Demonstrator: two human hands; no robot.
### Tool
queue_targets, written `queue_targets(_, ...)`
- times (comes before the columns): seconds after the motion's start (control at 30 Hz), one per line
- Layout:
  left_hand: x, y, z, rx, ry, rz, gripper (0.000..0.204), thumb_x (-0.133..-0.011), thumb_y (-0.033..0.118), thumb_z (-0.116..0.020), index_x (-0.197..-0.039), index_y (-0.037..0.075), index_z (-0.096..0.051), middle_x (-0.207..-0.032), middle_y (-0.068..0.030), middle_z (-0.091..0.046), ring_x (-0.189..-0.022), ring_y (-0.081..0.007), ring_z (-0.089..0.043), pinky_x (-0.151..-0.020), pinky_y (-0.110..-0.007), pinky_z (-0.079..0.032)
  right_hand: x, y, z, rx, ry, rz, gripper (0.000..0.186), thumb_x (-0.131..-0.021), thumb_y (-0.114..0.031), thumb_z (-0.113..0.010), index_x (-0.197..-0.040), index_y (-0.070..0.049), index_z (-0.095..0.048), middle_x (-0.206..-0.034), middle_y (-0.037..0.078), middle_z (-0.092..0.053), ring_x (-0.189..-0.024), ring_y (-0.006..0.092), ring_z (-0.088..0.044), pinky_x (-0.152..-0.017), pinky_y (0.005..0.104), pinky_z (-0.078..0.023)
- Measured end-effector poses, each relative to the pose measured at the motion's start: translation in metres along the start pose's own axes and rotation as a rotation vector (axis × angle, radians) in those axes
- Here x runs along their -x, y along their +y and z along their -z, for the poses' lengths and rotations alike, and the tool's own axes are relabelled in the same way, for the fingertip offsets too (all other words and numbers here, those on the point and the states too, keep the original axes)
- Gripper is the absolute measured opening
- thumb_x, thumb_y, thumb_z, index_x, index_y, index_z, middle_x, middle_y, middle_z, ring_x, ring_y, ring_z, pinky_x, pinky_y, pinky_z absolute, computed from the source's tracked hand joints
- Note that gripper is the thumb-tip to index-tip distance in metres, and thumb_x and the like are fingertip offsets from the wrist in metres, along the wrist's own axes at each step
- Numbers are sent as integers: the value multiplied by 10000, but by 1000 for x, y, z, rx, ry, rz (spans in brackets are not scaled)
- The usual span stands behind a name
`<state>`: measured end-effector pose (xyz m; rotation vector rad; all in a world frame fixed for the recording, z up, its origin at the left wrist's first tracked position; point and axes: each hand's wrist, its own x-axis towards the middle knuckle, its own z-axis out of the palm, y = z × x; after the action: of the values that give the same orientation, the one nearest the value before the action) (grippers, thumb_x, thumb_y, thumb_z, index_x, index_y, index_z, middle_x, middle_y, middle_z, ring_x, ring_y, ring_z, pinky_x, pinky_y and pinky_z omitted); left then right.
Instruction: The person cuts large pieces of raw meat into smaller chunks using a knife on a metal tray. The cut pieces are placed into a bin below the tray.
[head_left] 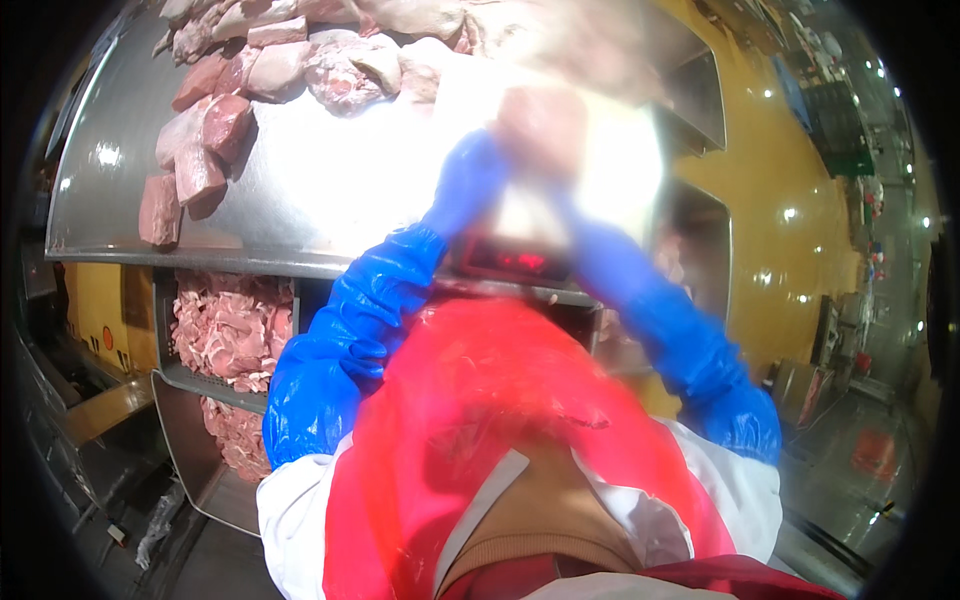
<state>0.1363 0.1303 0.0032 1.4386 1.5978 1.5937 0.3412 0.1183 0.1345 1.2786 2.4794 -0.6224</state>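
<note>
A blurred piece of pink meat (543,125) is over a pale, brightly lit surface in front of me. My left hand (473,175), in a blue glove, meets its left lower edge. Below its right side is my right hand (580,222), a strongly smeared blue shape. Motion blur hides the fingers of both hands, so I cannot tell whether they grip the meat. Between my wrists and my red apron, a dark scale display (515,260) glows with red digits.
Several meat chunks (200,150) lie on the steel table (105,190) at left, with larger cuts (345,75) along the far side. Small meat pieces fill a crate (235,325) below the table's edge. Metal bins (708,240) stand at right, beside a yellow floor (770,220).
</note>
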Motion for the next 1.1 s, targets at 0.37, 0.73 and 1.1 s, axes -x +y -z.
queue_targets(0.37, -3, -21, 64, 279, 194, 274, 109, -895, 45, -720, -927, 53, -616, -892, 6, -584, -847, -94, -542, -803, -261, -479, 81, 86, -39, 118, 149, 163, 930, -851, 10, -588, -1653, -243, -191, -949, 220, -698, -680, 389, -690, -624, 512, -564)
queue_targets(0.73, 182, -103, 387, -806, 280, 538, 319, -935, 223, -692, -1121, -33, -651, -946, -117, -665, -830, -207, -595, -755, -355, -479, -115, 142, 19, -1044, 741, 350, 468, -1019, -115, -613, -1443, 25, -473, -887, 45, -665, -692, 96, -607, -612, 256, -512)
queue_targets(1.1, -55, -8, -29, -14, -173, -1, 370, -976, 137, -535, -1309, 40, -665, -1339, -150, -631, -1322, -270, -541, -1150, -377, -394, -168, 93, -37, -1508, 911, 277, 334, -1025, -129, -619, -1313, -31, -481, -921, 53, -638, -717, 108, -613, -613, 247, -504)
